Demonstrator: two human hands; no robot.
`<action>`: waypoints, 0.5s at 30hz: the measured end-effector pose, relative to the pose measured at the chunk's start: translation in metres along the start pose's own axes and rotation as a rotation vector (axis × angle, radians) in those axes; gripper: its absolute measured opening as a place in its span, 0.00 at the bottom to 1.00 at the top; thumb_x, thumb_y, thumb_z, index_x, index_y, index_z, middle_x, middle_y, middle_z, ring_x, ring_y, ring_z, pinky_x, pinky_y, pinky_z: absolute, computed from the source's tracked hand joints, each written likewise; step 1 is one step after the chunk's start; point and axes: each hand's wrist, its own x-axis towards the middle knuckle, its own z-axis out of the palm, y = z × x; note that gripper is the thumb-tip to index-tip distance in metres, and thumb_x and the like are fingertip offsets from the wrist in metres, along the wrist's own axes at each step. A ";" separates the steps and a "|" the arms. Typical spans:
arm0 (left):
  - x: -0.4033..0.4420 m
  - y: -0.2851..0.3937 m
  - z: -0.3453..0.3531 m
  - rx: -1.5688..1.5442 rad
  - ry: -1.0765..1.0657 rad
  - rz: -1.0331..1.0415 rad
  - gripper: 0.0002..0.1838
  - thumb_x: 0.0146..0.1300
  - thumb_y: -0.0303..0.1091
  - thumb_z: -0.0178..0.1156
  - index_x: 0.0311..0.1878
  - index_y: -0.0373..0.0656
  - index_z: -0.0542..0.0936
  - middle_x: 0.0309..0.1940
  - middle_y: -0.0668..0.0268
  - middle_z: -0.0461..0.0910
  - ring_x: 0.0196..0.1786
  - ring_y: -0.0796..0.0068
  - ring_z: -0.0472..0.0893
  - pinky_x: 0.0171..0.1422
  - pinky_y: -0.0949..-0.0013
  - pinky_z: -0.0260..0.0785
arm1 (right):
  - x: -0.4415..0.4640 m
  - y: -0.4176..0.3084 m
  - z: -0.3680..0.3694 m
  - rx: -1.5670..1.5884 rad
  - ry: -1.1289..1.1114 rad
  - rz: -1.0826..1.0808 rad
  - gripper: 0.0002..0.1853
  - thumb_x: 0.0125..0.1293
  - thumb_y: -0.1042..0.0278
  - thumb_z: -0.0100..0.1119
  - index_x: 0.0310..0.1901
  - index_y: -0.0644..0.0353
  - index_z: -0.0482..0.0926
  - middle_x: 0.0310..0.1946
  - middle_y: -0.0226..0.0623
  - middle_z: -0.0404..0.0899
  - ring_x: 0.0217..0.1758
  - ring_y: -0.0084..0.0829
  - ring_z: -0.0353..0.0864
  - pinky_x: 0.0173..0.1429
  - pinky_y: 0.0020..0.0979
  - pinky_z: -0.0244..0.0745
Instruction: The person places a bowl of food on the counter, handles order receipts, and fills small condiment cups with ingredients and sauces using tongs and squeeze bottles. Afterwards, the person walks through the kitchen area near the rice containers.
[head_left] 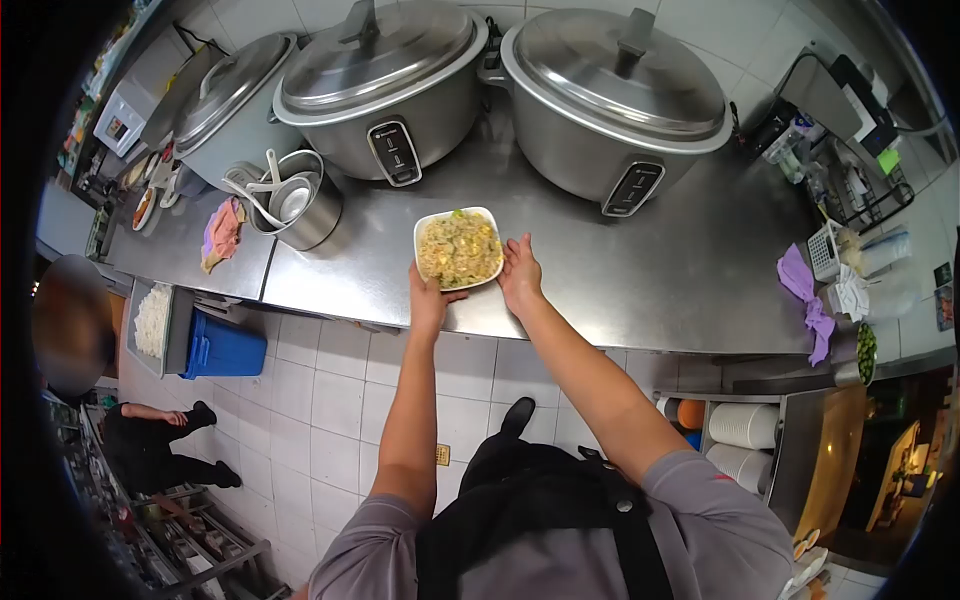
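A white square bowl heaped with fried rice (459,248) is at the front part of the steel counter (360,270). My left hand (431,298) grips its lower left corner, with fingers reaching under the near edge. At the bowl's right side is my right hand (521,272), its fingers spread and pointing up, the fingertips close to the rim. Whether they touch the rim is hard to tell. Behind the bowl stand two large rice cookers (400,100) with lids on.
Left on the counter are a steel pot of ladles (318,215) and a pink cloth (224,234). A purple cloth (800,290) hangs at the right. Below left are a rice tub (155,325), a blue bin (228,348) and a person in black (150,450).
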 end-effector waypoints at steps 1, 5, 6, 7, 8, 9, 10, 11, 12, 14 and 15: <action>-0.005 -0.002 0.005 0.000 -0.019 0.003 0.28 0.69 0.22 0.33 0.72 0.39 0.48 0.63 0.46 0.65 0.53 0.51 0.80 0.45 0.57 0.84 | 0.004 0.003 0.001 0.001 0.011 0.001 0.45 0.72 0.34 0.43 0.73 0.70 0.52 0.72 0.49 0.60 0.74 0.39 0.62 0.76 0.37 0.56; -0.023 -0.008 0.026 -0.033 -0.054 -0.008 0.30 0.67 0.21 0.32 0.73 0.38 0.47 0.65 0.46 0.62 0.55 0.51 0.79 0.51 0.55 0.83 | -0.015 -0.012 0.001 -0.329 0.015 -0.329 0.42 0.74 0.35 0.38 0.71 0.72 0.57 0.70 0.53 0.64 0.74 0.41 0.63 0.75 0.33 0.54; -0.028 -0.007 0.033 -0.062 -0.073 -0.028 0.31 0.67 0.22 0.33 0.74 0.39 0.45 0.66 0.48 0.61 0.58 0.52 0.77 0.52 0.55 0.82 | -0.030 -0.022 0.000 -0.603 -0.007 -0.448 0.42 0.74 0.36 0.37 0.72 0.72 0.56 0.71 0.54 0.61 0.75 0.42 0.59 0.76 0.33 0.51; -0.033 -0.008 0.040 -0.062 -0.100 -0.033 0.31 0.67 0.22 0.33 0.74 0.39 0.45 0.66 0.48 0.61 0.58 0.52 0.77 0.52 0.55 0.82 | -0.038 -0.030 -0.007 -0.879 -0.023 -0.561 0.42 0.75 0.37 0.37 0.72 0.72 0.54 0.72 0.55 0.58 0.77 0.44 0.55 0.78 0.34 0.49; -0.040 -0.012 0.046 -0.084 -0.120 -0.028 0.31 0.67 0.22 0.34 0.74 0.39 0.45 0.67 0.49 0.61 0.59 0.53 0.76 0.53 0.55 0.81 | -0.041 -0.033 -0.021 -1.027 -0.078 -0.655 0.42 0.75 0.38 0.37 0.74 0.70 0.49 0.75 0.57 0.50 0.80 0.47 0.45 0.80 0.38 0.42; -0.045 -0.013 0.054 -0.107 -0.142 -0.020 0.31 0.67 0.22 0.34 0.75 0.39 0.45 0.67 0.50 0.60 0.60 0.53 0.75 0.53 0.55 0.81 | -0.047 -0.042 -0.032 -1.026 -0.047 -0.665 0.42 0.75 0.38 0.37 0.74 0.70 0.49 0.75 0.57 0.50 0.80 0.47 0.45 0.80 0.38 0.42; -0.052 -0.012 0.062 -0.115 -0.161 -0.020 0.33 0.65 0.22 0.36 0.74 0.40 0.46 0.66 0.52 0.62 0.60 0.57 0.75 0.50 0.59 0.82 | -0.055 -0.053 -0.043 -1.282 -0.059 -0.727 0.41 0.75 0.40 0.37 0.75 0.70 0.47 0.76 0.56 0.47 0.81 0.48 0.43 0.80 0.38 0.41; -0.055 -0.013 0.069 -0.109 -0.194 -0.025 0.33 0.65 0.22 0.36 0.74 0.40 0.46 0.66 0.52 0.62 0.60 0.57 0.75 0.50 0.59 0.82 | -0.069 -0.067 -0.047 -1.536 -0.067 -0.779 0.40 0.76 0.42 0.37 0.75 0.69 0.45 0.77 0.55 0.44 0.81 0.49 0.40 0.80 0.38 0.39; -0.058 -0.013 0.078 -0.027 -0.220 -0.025 0.33 0.65 0.22 0.36 0.75 0.41 0.46 0.66 0.52 0.62 0.61 0.56 0.75 0.51 0.58 0.81 | -0.084 -0.082 -0.053 -1.673 -0.037 -0.730 0.41 0.75 0.43 0.37 0.76 0.68 0.43 0.78 0.55 0.41 0.81 0.53 0.38 0.81 0.40 0.38; -0.070 -0.016 0.096 0.066 -0.291 -0.030 0.34 0.65 0.22 0.36 0.75 0.41 0.46 0.66 0.52 0.62 0.61 0.56 0.75 0.53 0.56 0.81 | -0.111 -0.104 -0.068 -1.573 0.018 -0.707 0.42 0.75 0.39 0.35 0.76 0.68 0.42 0.78 0.54 0.40 0.81 0.51 0.37 0.81 0.41 0.37; -0.079 -0.017 0.107 0.033 -0.337 -0.044 0.34 0.65 0.22 0.36 0.75 0.41 0.46 0.66 0.52 0.62 0.60 0.56 0.75 0.52 0.58 0.81 | -0.123 -0.114 -0.080 -1.480 0.031 -0.688 0.44 0.74 0.36 0.34 0.76 0.68 0.40 0.78 0.54 0.38 0.82 0.49 0.36 0.81 0.43 0.36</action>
